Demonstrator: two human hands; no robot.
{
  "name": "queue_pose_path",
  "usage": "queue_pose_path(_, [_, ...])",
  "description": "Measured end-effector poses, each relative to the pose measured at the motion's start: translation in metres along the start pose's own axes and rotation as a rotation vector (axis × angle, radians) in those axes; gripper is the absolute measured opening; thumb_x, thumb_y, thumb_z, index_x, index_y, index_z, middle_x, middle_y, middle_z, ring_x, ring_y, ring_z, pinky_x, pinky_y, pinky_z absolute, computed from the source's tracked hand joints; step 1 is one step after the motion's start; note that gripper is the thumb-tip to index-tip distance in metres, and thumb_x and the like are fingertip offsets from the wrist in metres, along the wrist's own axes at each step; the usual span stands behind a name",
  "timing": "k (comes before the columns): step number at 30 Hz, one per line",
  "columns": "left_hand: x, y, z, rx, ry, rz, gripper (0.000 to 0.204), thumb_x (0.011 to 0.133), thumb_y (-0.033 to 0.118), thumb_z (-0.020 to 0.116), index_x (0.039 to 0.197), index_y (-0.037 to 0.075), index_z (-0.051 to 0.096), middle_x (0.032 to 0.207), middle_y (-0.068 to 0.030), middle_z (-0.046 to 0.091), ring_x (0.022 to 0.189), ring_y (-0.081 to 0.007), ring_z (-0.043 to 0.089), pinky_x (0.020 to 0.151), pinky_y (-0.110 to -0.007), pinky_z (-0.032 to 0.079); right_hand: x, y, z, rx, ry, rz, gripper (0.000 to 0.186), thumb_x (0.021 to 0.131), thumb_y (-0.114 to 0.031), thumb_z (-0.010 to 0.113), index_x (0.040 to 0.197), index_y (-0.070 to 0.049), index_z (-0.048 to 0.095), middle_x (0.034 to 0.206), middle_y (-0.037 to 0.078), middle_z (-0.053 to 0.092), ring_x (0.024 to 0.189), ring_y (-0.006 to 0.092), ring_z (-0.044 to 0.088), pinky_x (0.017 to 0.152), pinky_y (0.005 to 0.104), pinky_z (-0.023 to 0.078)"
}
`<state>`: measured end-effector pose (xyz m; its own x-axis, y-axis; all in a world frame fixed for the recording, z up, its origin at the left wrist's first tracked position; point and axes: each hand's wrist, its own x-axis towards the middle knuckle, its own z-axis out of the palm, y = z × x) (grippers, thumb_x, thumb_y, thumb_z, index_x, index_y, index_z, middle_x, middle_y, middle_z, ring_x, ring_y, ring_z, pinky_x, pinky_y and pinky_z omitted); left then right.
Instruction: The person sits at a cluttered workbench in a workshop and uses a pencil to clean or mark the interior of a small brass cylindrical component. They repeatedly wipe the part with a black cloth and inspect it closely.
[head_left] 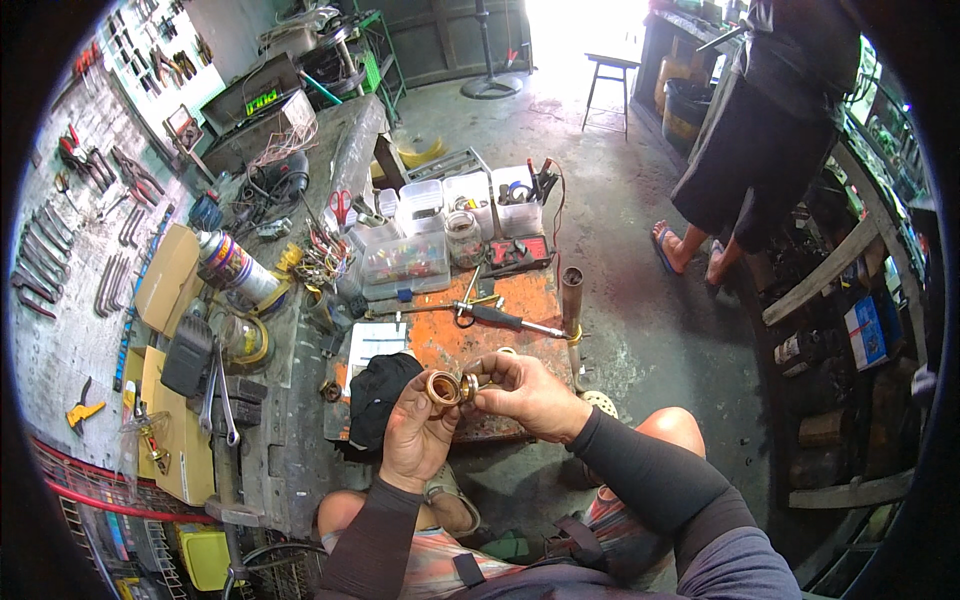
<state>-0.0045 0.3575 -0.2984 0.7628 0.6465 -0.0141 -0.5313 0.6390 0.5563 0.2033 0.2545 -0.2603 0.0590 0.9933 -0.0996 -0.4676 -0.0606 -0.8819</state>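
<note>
- Here the left hand [415,432] pinches a brass ring [441,388], low over the orange bench [470,335].
- The right hand [527,392] squeezes a small metal part [470,384] against that ring.
- A silver spray can [236,266] with bright stripes lies to the left.
- A blue box [867,332] sits on the right shelf.

A screwdriver [500,318] lies on the rusty orange plate [480,340] behind a black cap [378,395], with clear plastic boxes [405,262], red-handled scissors [341,205] and a spray can [237,267] further back, wrenches [40,255] on the wall, and another person [750,130] standing near a stool [608,85].
</note>
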Motion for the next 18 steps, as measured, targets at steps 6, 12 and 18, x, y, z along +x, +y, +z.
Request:
queue_pose_path(6, [-0.0005, -0.0004, 0.0009, -0.036, 0.022, -0.006, 0.035, 0.113, 0.014, 0.067, 0.146, 0.005, 0.064, 0.137, -0.0112, 0.074, 0.123, -0.0227, 0.075, 0.104, -0.036, 0.066, 0.0001, -0.002, 0.0, -0.06, 0.005, 0.006, 0.05, 0.1, -0.007, 0.079, 0.145, 0.009, 0.061, 0.129, 0.01, 0.072, 0.117, 0.015, 0.07, 0.106, 0.031, 0.057])
queue_pose_path(12, [0.0017, 0.001, -0.0011, -0.085, 0.017, -0.034, 0.036, 0.111, 0.013, 0.064, 0.146, 0.002, 0.063, 0.137, -0.0126, 0.074, 0.122, -0.0238, 0.075, 0.104, -0.037, 0.066, -0.0001, -0.0012, 0.0009, -0.024, -0.005, 0.025, 0.049, 0.102, -0.006, 0.077, 0.145, 0.008, 0.061, 0.129, 0.01, 0.072, 0.116, 0.0147, 0.071, 0.105, 0.0312, 0.058])
queue_pose_path(18, [0.0008, 0.0007, -0.0019, -0.101, 0.045, -0.038, 0.039, 0.109, 0.009, 0.06, 0.146, 0.0, 0.063, 0.136, -0.0142, 0.074, 0.123, -0.0254, 0.075, 0.103, -0.039, 0.066, -0.0013, -0.007, 0.0013, -0.089, -0.02, 0.039, 0.047, 0.104, -0.005, 0.073, 0.146, 0.009, 0.06, 0.135, 0.011, 0.071, 0.121, 0.0167, 0.071, 0.109, 0.0344, 0.058])
